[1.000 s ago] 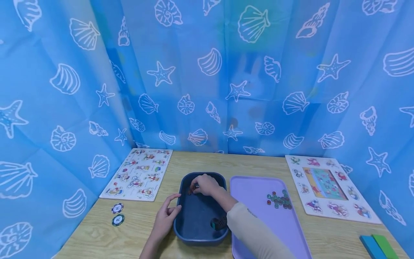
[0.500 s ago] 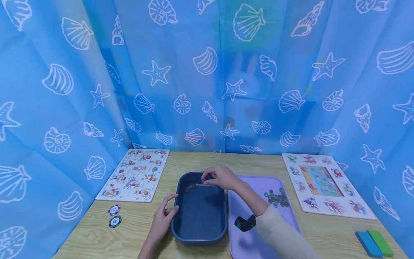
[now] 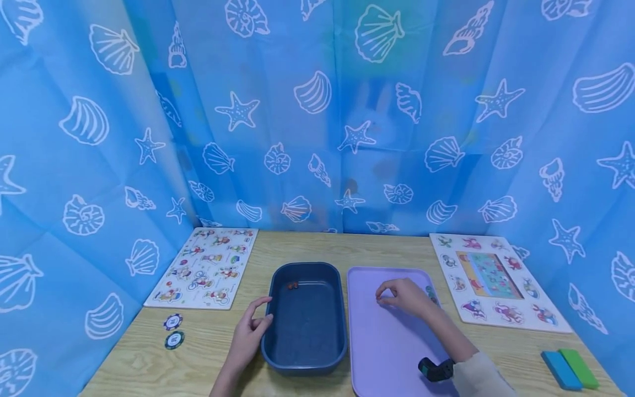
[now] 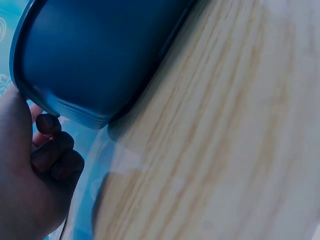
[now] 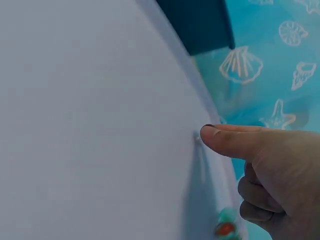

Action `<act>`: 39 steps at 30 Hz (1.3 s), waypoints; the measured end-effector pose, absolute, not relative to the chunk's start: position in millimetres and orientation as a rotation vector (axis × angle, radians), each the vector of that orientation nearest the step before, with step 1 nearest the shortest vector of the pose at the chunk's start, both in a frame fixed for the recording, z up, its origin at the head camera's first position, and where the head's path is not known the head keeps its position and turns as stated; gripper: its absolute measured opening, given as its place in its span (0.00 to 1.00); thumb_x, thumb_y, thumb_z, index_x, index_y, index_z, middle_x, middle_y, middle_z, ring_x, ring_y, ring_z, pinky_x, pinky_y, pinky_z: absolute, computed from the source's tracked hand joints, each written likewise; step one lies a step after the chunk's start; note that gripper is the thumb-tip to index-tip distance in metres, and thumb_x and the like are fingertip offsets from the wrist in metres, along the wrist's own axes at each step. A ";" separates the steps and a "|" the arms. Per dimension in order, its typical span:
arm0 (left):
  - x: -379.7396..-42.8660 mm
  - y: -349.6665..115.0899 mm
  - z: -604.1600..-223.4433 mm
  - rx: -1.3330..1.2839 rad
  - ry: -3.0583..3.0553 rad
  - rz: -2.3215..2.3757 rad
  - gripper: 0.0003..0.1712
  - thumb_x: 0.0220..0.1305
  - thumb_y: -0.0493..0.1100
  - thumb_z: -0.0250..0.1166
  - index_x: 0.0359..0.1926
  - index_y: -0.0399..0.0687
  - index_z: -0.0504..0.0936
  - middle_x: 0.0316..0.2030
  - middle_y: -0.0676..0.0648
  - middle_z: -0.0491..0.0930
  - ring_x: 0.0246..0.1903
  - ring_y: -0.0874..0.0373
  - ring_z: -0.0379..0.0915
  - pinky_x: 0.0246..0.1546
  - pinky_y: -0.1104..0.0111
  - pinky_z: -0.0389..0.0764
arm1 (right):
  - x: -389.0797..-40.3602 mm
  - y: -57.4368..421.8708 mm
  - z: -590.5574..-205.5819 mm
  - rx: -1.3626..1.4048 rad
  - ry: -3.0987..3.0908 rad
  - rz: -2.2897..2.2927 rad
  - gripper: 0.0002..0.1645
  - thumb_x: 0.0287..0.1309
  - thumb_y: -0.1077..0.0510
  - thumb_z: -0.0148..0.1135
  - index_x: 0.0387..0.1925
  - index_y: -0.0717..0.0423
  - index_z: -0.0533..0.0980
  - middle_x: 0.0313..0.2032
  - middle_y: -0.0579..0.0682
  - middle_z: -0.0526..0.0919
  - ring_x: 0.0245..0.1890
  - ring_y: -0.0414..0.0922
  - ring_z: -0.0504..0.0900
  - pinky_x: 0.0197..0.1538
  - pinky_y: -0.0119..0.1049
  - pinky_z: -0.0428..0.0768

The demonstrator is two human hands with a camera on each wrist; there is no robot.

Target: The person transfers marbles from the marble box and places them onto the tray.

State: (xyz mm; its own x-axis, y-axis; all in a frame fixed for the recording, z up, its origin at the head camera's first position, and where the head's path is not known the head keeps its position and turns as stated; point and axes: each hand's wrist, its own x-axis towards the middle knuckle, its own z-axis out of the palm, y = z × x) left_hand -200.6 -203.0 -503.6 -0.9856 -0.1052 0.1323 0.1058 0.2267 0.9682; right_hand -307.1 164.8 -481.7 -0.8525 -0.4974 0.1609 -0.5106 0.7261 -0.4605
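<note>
Over the lilac tray (image 3: pixel 382 331), my right hand (image 3: pixel 405 296) has its thumb and index finger pinched together. A small dark-red speck, seemingly a red marble (image 5: pixel 210 125), shows at the fingertips in the right wrist view; most of it is hidden. Two red marbles (image 3: pixel 293 285) lie near the far left corner inside the dark blue tub (image 3: pixel 303 368). My left hand (image 3: pixel 246 335) touches the tub's left rim with relaxed thumb and index finger; its other fingers are bent below the rim. Green and red marbles (image 3: pixel 430 293) on the tray are mostly behind my right hand.
Two poker chips (image 3: pixel 173 331) lie left of the tub. A picture puzzle board (image 3: pixel 208 267) stands back left, another (image 3: pixel 496 286) at right. Blue and green blocks (image 3: pixel 570 369) sit front right. A shell-patterned curtain (image 3: pixel 317 127) hangs behind the table.
My right hand has lifted out of the tub and moved right, over the tray. The two marbles in the tub have come closer together. My left hand stays at the rim.
</note>
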 end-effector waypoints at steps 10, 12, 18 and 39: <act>-200.4 -207.2 -503.9 -0.008 -2.307 -1.879 0.21 0.62 0.40 0.56 0.56 0.56 0.69 0.10 0.56 0.56 0.10 0.65 0.51 0.14 0.75 0.57 | -310.3 166.5 -476.2 0.815 -2.862 0.825 0.11 0.46 0.54 0.67 0.36 0.46 0.81 0.12 0.40 0.62 0.14 0.36 0.58 0.20 0.28 0.59; -197.5 -206.7 -497.8 0.004 -2.319 -1.899 0.21 0.62 0.39 0.56 0.57 0.54 0.68 0.11 0.55 0.57 0.10 0.65 0.52 0.15 0.75 0.58 | -310.3 159.1 -467.4 0.823 -2.856 0.857 0.11 0.47 0.53 0.66 0.36 0.45 0.80 0.12 0.40 0.62 0.14 0.36 0.58 0.19 0.29 0.60; -196.7 -209.7 -497.8 0.013 -2.315 -1.887 0.21 0.62 0.39 0.56 0.56 0.54 0.68 0.10 0.55 0.57 0.10 0.66 0.52 0.15 0.74 0.58 | -310.5 112.7 -432.9 0.941 -2.826 0.898 0.12 0.52 0.50 0.62 0.39 0.46 0.80 0.12 0.42 0.60 0.11 0.39 0.60 0.18 0.30 0.61; -202.2 -207.1 -505.6 -0.013 -2.330 -1.880 0.19 0.62 0.41 0.56 0.54 0.58 0.69 0.11 0.54 0.60 0.11 0.65 0.55 0.16 0.73 0.60 | -334.3 -27.5 -428.7 1.189 -2.890 0.518 0.09 0.53 0.51 0.62 0.37 0.45 0.80 0.42 0.43 0.80 0.43 0.41 0.77 0.48 0.37 0.72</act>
State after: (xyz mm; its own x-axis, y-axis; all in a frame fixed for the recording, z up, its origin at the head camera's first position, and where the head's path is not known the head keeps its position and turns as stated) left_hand -202.2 -207.1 -505.6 -0.9891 -0.0854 0.1202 0.0994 0.2159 0.9714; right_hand -334.3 -27.5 -428.7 -0.7179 -0.6890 0.0994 -0.6806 0.6647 -0.3081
